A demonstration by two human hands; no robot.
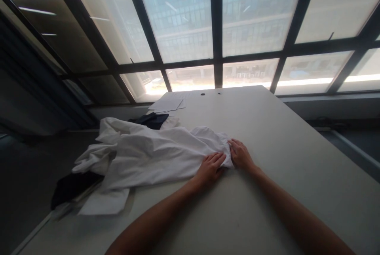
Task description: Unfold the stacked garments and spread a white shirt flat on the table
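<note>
A white cloth garment [160, 152] lies stretched across the table, wrinkled along its length and bunched at its right end. On top of that end, near the front edge, rests my left hand [209, 168] with its fingers laid out over the fabric. My right hand [241, 155] is at the garment's right edge, its fingers close together and closed on the gathered cloth; its thumb is hidden. The garment's left part is heaped in loose folds over other clothes.
Dark cloth [74, 187] and a white piece [103, 201] stick out from the pile at the table's left edge. Behind the garment lie a navy cloth [154, 120] and paper sheets [166, 103]. The white table [267, 140] reaches toward framed windows [181, 13].
</note>
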